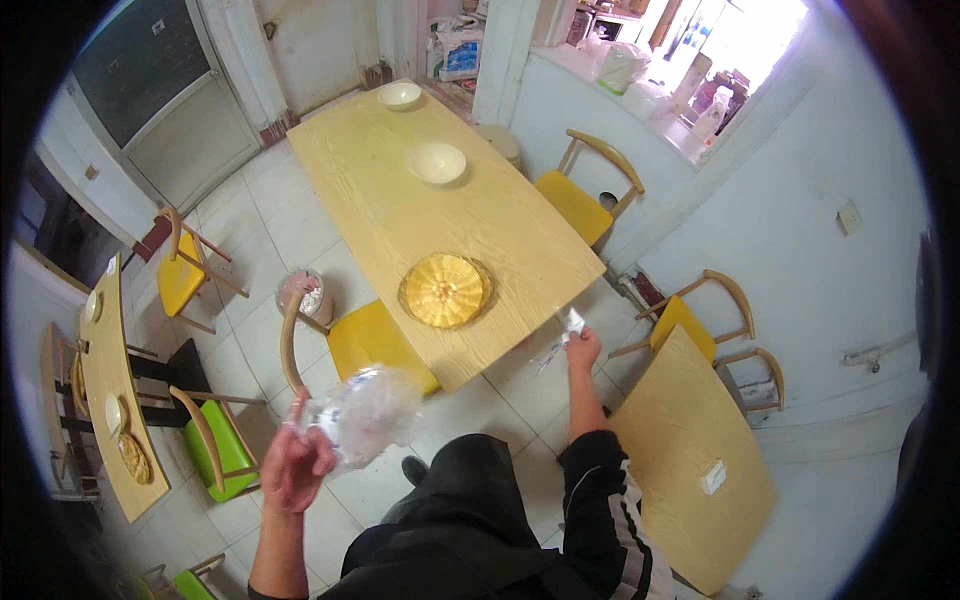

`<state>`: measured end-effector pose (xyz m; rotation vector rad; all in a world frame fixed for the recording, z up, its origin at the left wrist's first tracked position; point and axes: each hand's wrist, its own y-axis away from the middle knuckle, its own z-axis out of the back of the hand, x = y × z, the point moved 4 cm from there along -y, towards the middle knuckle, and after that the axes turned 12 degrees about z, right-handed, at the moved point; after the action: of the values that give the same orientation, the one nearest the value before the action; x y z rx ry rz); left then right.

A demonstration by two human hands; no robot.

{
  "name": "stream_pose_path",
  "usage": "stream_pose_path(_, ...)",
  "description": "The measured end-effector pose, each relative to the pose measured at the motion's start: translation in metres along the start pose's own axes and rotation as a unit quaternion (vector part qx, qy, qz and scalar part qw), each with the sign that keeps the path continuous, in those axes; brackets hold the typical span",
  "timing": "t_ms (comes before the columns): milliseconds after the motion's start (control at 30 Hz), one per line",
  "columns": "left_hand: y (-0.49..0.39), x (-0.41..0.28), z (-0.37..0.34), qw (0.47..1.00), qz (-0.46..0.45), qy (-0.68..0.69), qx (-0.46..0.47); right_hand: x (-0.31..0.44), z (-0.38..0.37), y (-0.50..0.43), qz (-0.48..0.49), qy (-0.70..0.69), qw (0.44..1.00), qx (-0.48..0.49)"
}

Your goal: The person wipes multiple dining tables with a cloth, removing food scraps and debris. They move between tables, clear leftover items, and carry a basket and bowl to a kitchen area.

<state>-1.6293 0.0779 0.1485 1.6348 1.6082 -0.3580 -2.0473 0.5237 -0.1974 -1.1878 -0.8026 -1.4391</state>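
My left hand [292,461] grips a crumpled clear plastic bag [375,416], which puffs out to the right above the floor tiles. In my right hand [583,349] is a small piece of white plastic packaging [573,321] with blue print, held just off the near corner of the wooden table [502,232]. On that table, between my hands and farther out, sits a round woven basket or tray [444,290], golden yellow. Two cream bowls, one nearer [438,164] and one farther [399,95], stand toward the table's far end.
A yellow-seated chair [375,337] is tucked at the table's left, beside a waste bin [307,292]. To my right stands another wooden table [682,450] bearing a small white packet [714,477]. A green chair [225,442] and a further table [112,367] are on the left.
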Motion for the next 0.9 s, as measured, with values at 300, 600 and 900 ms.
stream_pose_path(300, -0.083, -0.205, 0.097, 0.982, -0.130, -0.072, -0.117, 0.023, -0.178, -0.134, 0.066, 0.384, 0.918, 0.074)
stream_pose_path(600, -0.230, -0.315, 0.232, 0.987, -0.112, -0.027, -0.109, 0.102, -0.442, -0.154, 0.084, 0.450, 0.823, 0.336)
stream_pose_path(900, -0.376, -0.332, 0.404, 0.994, 0.028, -0.098, -0.038, 0.164, -0.647, -0.079, 0.100, 0.426, 0.852, 0.287)
